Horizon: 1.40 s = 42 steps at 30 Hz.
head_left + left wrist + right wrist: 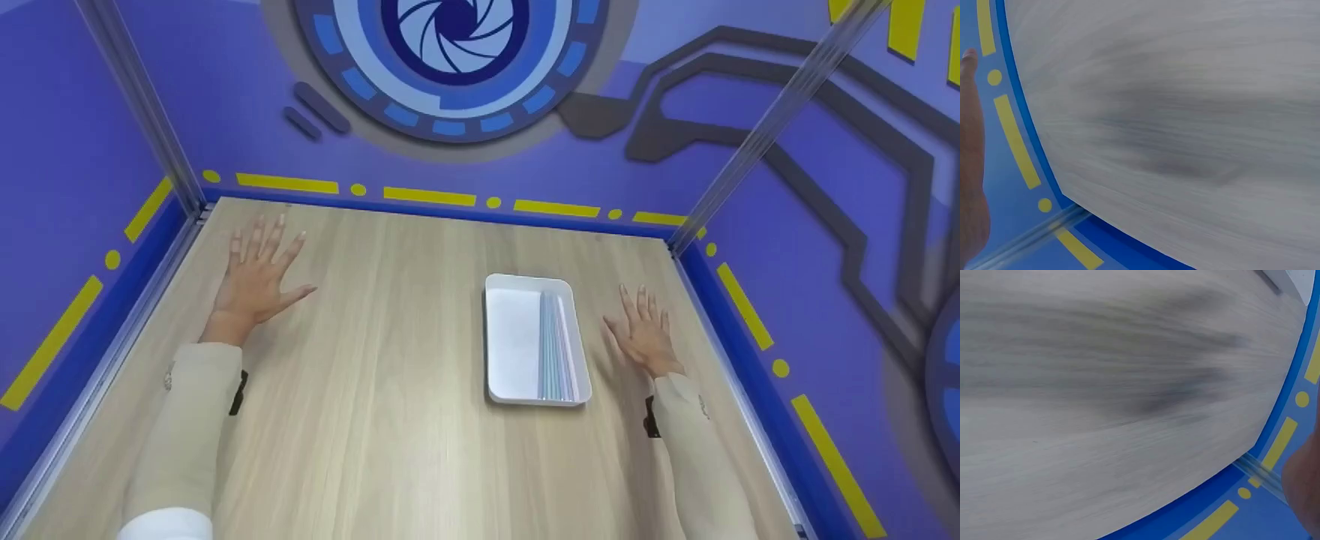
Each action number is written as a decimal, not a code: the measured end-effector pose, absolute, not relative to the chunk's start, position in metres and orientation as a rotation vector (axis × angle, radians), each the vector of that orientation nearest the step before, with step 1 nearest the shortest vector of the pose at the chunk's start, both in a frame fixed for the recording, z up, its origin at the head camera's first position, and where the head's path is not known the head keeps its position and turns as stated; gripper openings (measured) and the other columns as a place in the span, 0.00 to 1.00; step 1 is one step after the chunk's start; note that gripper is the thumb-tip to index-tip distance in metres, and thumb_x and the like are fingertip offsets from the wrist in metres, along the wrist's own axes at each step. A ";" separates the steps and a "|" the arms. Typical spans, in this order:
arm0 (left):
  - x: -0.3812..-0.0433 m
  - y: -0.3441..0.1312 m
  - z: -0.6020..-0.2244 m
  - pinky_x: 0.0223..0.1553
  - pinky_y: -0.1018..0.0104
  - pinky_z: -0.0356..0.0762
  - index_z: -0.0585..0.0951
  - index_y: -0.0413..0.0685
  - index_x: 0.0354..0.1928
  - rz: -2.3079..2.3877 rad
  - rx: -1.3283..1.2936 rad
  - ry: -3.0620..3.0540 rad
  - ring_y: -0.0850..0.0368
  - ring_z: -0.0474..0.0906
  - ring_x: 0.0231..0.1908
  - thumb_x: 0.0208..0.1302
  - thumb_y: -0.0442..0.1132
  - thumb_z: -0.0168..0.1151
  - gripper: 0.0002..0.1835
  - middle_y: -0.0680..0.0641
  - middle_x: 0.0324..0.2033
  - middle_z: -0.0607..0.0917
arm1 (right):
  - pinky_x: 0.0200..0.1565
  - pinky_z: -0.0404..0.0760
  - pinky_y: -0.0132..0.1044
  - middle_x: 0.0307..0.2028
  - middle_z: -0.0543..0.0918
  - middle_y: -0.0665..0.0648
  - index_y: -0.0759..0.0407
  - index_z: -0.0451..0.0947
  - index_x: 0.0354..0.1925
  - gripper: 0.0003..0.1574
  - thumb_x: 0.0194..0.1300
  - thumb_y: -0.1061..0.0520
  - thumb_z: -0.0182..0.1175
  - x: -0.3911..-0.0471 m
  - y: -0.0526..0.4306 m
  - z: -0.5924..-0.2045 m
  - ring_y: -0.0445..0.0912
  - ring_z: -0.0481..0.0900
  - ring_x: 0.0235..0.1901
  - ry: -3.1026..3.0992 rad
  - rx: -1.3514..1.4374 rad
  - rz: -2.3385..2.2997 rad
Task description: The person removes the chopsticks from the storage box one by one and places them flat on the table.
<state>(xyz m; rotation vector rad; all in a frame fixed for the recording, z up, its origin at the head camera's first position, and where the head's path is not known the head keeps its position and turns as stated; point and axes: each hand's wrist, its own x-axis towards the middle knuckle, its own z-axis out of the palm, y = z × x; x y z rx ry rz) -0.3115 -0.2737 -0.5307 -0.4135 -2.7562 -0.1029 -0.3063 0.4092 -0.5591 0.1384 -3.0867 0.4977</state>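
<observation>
In the head view my left hand (pixel 256 281) is over the far left of the table, fingers spread and straight, holding nothing. My right hand (pixel 642 334) is spread on the right side, just right of a white tray (pixel 512 341), also with nothing in it. Along the tray's right side lie several thin, pale straws or sticks (pixel 553 345), bluish-green to pinkish. Part of the left hand (pixel 971 163) shows at the left edge of the left wrist view. The right wrist view catches a bit of the right hand (pixel 1303 486) and a tray corner (pixel 1299 282).
The wooden table (pixel 375 360) is walled by blue panels with yellow markings (pixel 429 196). Metal posts rise at the back left corner (pixel 142 105) and the back right corner (pixel 772 127). Dark wrist straps (pixel 238 393) show at the sleeves.
</observation>
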 end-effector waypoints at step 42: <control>-0.276 -0.217 -0.577 0.79 0.36 0.49 0.60 0.43 0.79 -0.757 -0.478 -2.767 0.37 0.53 0.79 0.65 0.54 0.68 0.46 0.38 0.79 0.59 | 0.77 0.64 0.48 0.76 0.63 0.65 0.61 0.55 0.78 0.37 0.80 0.52 0.52 -0.291 0.379 -0.616 0.55 0.62 0.76 -2.479 -0.341 2.485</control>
